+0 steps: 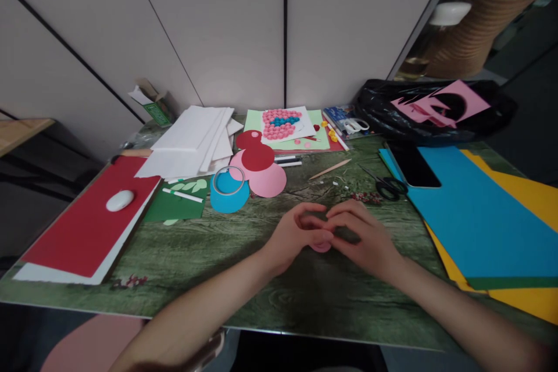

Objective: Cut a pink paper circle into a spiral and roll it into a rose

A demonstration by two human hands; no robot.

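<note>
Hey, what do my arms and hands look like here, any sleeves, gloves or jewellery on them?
Your bare, slim-fingered left hand and matching right hand show no gloves, rings, watch or bracelet. The left forearm and right forearm look sleeveless, without visible markings, though the right one's lower end is too dark to judge.

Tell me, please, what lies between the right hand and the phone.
The head view shows scissors and the edge of a blue sheet between the right hand and phone.
</note>
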